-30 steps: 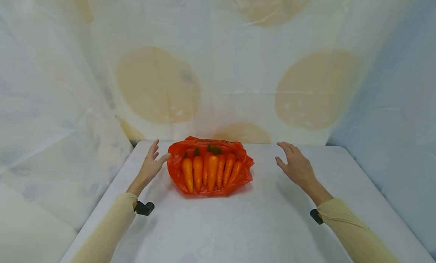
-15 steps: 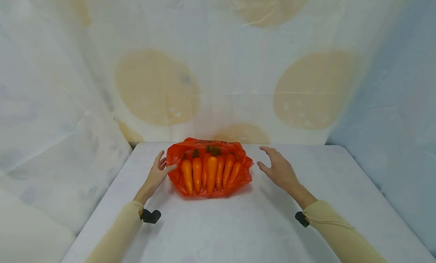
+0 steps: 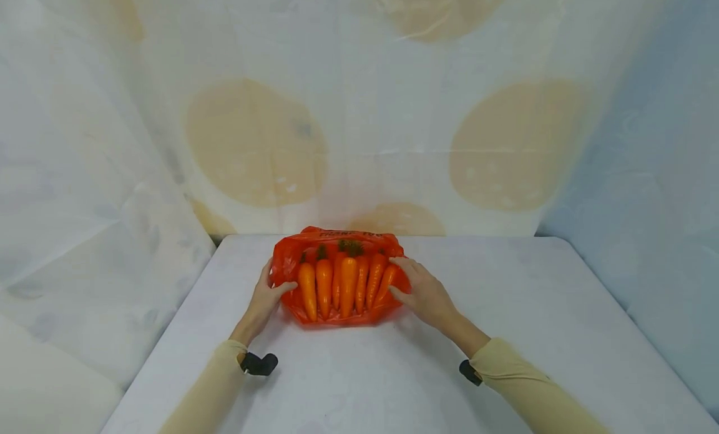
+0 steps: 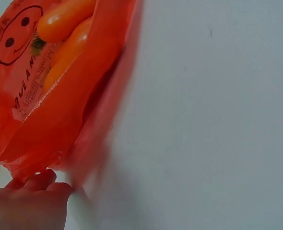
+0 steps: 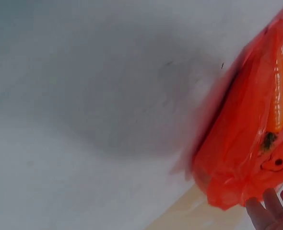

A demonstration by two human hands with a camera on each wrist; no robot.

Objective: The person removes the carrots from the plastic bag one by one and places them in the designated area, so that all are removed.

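Note:
A red plastic bag [image 3: 288,253] lies on the table with its mouth spread open, and several orange carrots [image 3: 349,285] with short green tops lie side by side in it. My left hand [image 3: 264,304] is at the bag's left end, thumb over the near side and fingers against the outside. In the left wrist view those fingers [image 4: 41,182] touch the crumpled film of the bag [image 4: 67,122]. At the right end, my right hand [image 3: 427,295] reaches over the bag's edge with thumb and fingers spread. The right wrist view shows its fingertips [image 5: 271,203] beside the bag [image 5: 228,148].
The white table [image 3: 359,384] extends in front of the bag and to both sides. Behind it hangs a pale sheet [image 3: 387,128] with large tan spots, and similar sheets hang left and right. Both wrists carry a small black camera [image 3: 259,364].
Both hands have moved inward to the bag: the left slightly rightward to its left end, the right well leftward onto its right end. The bag and carrots stay in place.

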